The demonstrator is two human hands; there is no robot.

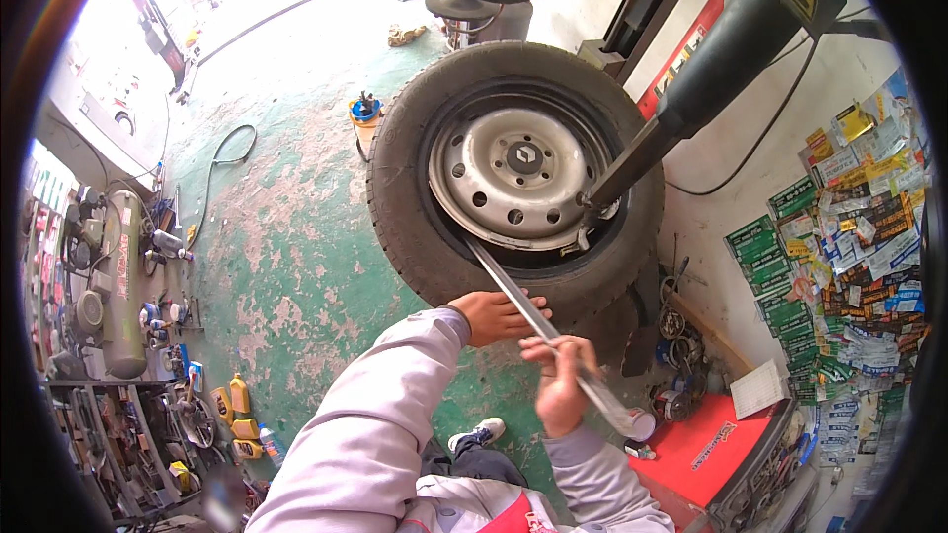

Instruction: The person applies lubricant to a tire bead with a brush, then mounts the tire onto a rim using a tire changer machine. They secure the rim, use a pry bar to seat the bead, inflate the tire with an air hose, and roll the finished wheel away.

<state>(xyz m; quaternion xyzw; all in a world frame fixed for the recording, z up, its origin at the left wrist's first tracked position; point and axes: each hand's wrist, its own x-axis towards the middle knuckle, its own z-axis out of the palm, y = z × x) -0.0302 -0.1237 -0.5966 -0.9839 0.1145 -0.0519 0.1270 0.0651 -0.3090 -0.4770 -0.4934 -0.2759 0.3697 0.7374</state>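
A large black tyre lies flat around a silver steel wheel rim, tilted slightly toward me. My right hand is closed around a long metal tyre lever. The lever's far tip reaches into the gap between the tyre and the rim's near edge. My left hand lies with fingers stretched out on the tyre's near sidewall, its fingertips passing beneath the lever. At the rim's right side, the tyre changer's mounting head sits close against the rim's edge.
The tyre changer's dark arm slants down from the upper right. A red cabinet stands at the lower right. An orange container with a blue rim is left of the tyre. A compressor tank and tool rack line the left.
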